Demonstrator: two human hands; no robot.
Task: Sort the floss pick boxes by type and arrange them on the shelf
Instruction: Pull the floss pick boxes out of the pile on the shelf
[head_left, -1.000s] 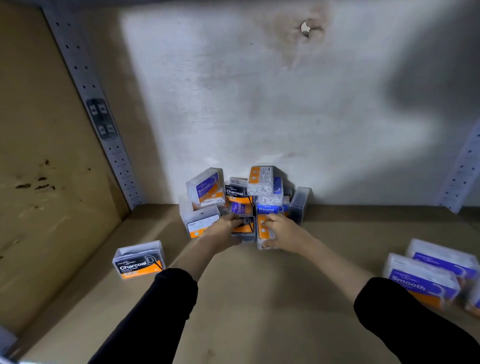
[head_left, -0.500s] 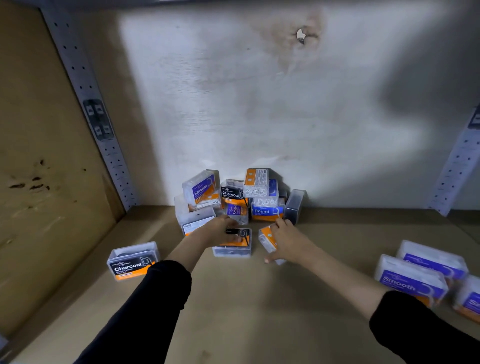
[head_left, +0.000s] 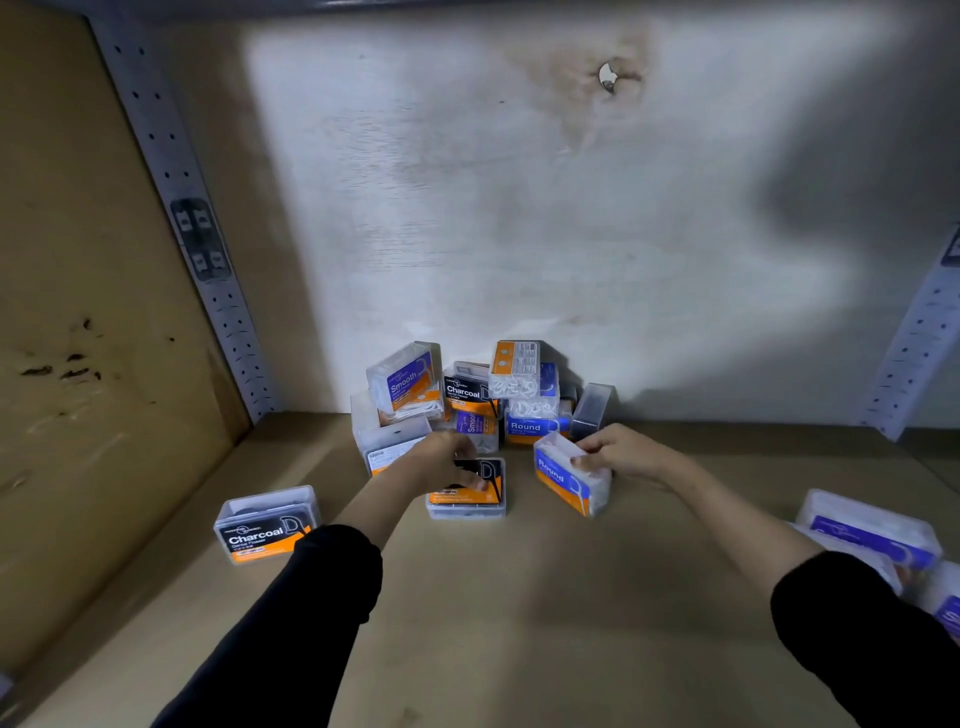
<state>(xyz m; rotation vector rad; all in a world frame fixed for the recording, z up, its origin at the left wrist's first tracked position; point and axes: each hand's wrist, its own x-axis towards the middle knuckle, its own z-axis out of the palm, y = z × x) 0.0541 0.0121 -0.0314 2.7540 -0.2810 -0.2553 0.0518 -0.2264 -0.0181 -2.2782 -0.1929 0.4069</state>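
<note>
Against the middle of the back edge of the shelf (head_left: 519, 623), an unsorted pile (head_left: 470, 402) of floss pick boxes is leaning on the rear wall (head_left: 519, 234), with Smooth, Charcoal and Round labels mixing together. The left hand (head_left: 444, 462) is curling its fingers over a black-labelled box (head_left: 467, 501) lying flat just in front of the pile, while the right hand (head_left: 621, 449) is pinching one end of a tilted Round box (head_left: 569, 480). Both boxes are apparently being drawn clear so that each can join its own kind: a lone Charcoal box (head_left: 266, 526) is standing toward the left edge, and blue-labelled boxes (head_left: 872, 530) are sitting at the right edge. The left hand is covering most of its box's label, making the type only probable. The frame and a sleeve (head_left: 857, 623) are cutting off the right-edge group, leaving its count and wording uncertain.
</note>
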